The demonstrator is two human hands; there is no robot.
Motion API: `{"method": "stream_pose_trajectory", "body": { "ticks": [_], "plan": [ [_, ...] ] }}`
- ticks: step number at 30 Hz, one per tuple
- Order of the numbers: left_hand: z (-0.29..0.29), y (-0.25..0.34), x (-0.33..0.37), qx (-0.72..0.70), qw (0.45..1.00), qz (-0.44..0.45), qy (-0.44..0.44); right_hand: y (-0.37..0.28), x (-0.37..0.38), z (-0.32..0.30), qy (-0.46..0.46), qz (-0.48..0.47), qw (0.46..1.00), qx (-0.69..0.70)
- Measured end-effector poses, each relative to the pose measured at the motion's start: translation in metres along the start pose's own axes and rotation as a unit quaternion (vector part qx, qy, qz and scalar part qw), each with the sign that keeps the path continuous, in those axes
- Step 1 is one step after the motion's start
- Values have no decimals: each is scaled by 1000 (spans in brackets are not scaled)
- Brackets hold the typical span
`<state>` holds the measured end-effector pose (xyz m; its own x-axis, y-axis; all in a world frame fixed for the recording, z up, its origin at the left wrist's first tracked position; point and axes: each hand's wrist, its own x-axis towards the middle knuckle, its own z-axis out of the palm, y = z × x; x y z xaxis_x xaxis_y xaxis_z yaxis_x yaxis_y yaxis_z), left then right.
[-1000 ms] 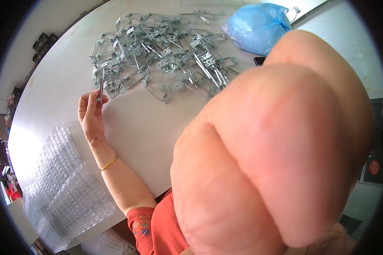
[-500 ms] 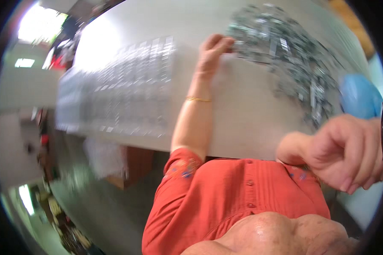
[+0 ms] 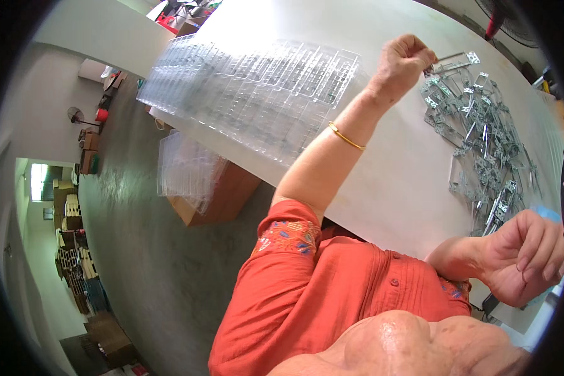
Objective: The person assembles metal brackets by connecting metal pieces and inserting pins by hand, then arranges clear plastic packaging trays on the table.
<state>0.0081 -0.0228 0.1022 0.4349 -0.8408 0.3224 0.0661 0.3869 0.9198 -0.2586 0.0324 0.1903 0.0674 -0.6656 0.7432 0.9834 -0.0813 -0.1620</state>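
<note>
My left hand [image 3: 407, 61] is stretched over the white table [image 3: 382, 188], with its fingers pinched at the near end of a thin metal bracket [image 3: 457, 64]. That bracket lies at the far edge of a loose heap of grey metal brackets [image 3: 482, 135]. A gold bangle [image 3: 346, 135] circles my left forearm. At the right, my right hand [image 3: 523, 258] is raised near the table's front edge with its fingers curled in. Whatever it may hold is hidden.
Stacked clear plastic trays [image 3: 250, 81] cover the table's left part. Below, more clear trays [image 3: 185, 166] sit on a cardboard box [image 3: 222, 191] on the floor. Something blue [image 3: 547, 214] shows behind my right hand. A fan [image 3: 514, 22] stands beyond the table.
My view has turned, so table and trays appear shifted. My left hand has closed at a bracket at the heap's edge. My right hand stays raised at the right, fingers curled.
</note>
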Motion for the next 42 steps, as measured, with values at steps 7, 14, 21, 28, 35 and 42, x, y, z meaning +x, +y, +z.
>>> {"method": "stream_pose_trajectory", "body": {
  "ticks": [7,14,21,28,35,42],
  "plan": [
    [-114,71,-2,324,937,114,62,17,-6,-2,-7,56,998,-33],
    [-308,96,-35,534,803,72,255,93,-21,-16,-23,159,939,-304],
    [-392,72,-32,575,742,-37,343,160,-69,-84,44,306,882,-356],
    [-433,37,-23,662,661,-70,347,159,-116,-107,75,375,838,-390],
    [-437,24,-10,696,634,-84,327,158,-127,-117,73,383,827,-404],
    [-439,11,-6,715,614,-116,315,156,-132,-124,74,410,817,-399]
  ]
}}
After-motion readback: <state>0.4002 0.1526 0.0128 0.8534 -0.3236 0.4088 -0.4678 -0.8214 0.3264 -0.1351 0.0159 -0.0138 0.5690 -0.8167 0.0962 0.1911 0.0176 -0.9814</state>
